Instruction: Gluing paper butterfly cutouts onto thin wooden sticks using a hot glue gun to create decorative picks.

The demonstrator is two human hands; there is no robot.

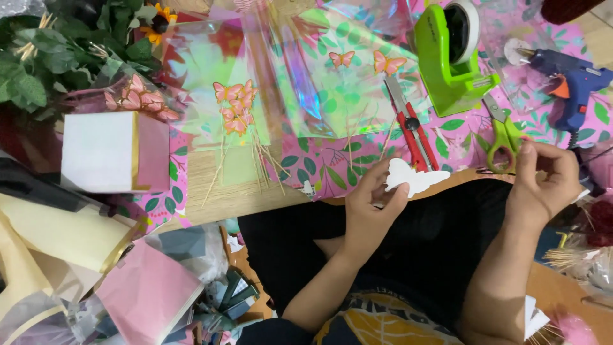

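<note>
A wooden counter (236, 198) carries pink leaf-patterned wrapping paper (332, 169), iridescent cellophane sheets (306, 76) and a green tape dispenser (450, 57). Near the counter's front edge lie green-handled scissors (504, 137) and a red utility knife (412, 131). The left hand (370, 207) is clamped on a white paper butterfly cutout (415, 179), held just over the counter's edge. The right hand (546, 182) has its fingers curled together beside the scissors; what it grips cannot be told.
</note>
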